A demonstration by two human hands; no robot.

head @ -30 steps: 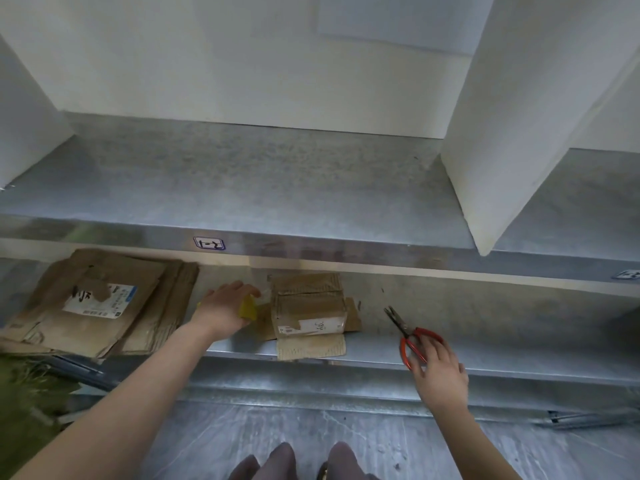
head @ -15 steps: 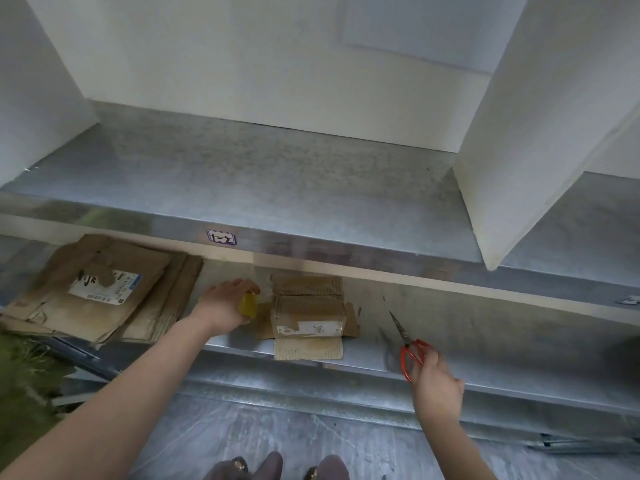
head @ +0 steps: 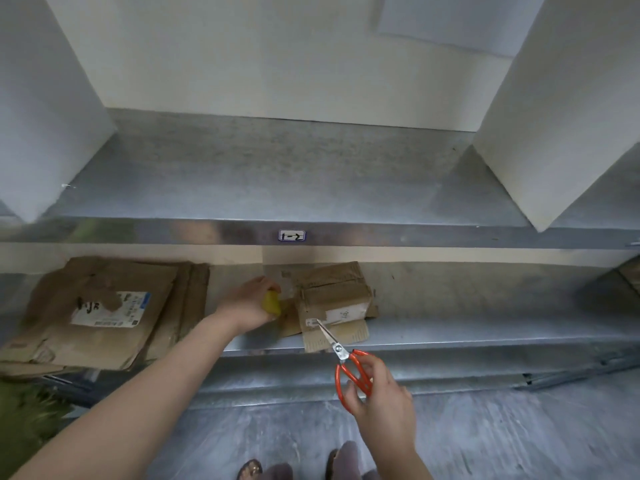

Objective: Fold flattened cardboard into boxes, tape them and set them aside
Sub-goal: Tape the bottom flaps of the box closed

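A small folded cardboard box (head: 332, 299) lies on the lower metal shelf (head: 450, 332), flaps spread at its front edge. My left hand (head: 247, 304) rests just left of it, closed around a yellow tape roll (head: 272, 302), with clear tape stretched toward the box. My right hand (head: 381, 396) holds red-handled scissors (head: 346, 362) in front of the shelf, blades pointing up-left at the box's front label. A stack of flattened cardboard (head: 104, 317) lies on the same shelf at the left.
An upper metal shelf (head: 277, 181) with a small label (head: 292, 235) on its edge overhangs the lower one. White panels (head: 554, 109) stand on it at right and left. My feet (head: 304, 467) are on the grey floor below.
My right hand has lifted the scissors off the shelf and swung them left toward the box. The left hand stays by the box with the tape roll. The view has shifted left.
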